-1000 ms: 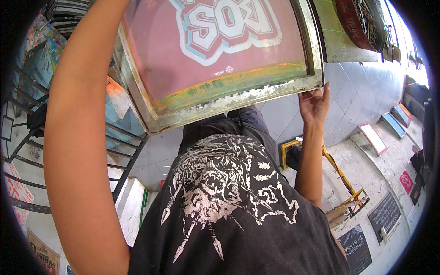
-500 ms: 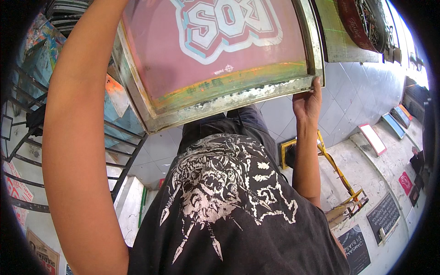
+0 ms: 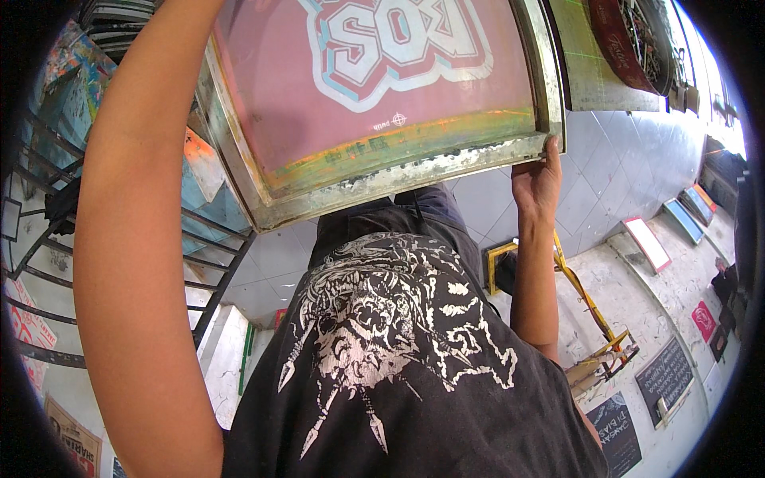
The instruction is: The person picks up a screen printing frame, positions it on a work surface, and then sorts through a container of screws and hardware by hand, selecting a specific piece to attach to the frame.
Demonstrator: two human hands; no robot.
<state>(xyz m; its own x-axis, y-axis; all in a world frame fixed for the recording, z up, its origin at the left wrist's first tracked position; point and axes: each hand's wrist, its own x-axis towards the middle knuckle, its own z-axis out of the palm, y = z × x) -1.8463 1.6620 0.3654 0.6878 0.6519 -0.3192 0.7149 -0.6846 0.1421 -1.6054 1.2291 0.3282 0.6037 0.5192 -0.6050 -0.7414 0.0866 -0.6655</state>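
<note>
A screen-printing frame (image 3: 382,177) fills the upper middle, held out in front of my body and tilted a little. Its metal border is worn and paint-stained, and the pinkish mesh (image 3: 267,103) bears a pale block-letter design with a light-blue edge. Along the near inside border runs a green and orange ink-stained strip. My right hand (image 3: 535,185) grips the near right corner, thumb on the border and fingers under it. My left forearm reaches up along the left side of the frame; the left hand lies beyond the top edge of the picture.
Black metal racks (image 3: 209,296) with paint-smeared boards stand at the left. A dark red round tin (image 3: 625,48) full of small items sits at the upper right. Below my right arm is a yellow metal stand (image 3: 586,291). Small framed panels (image 3: 647,244) lean against the right wall.
Almost nothing differs. My right hand and the frame's right corner have shifted very slightly to the right and down.
</note>
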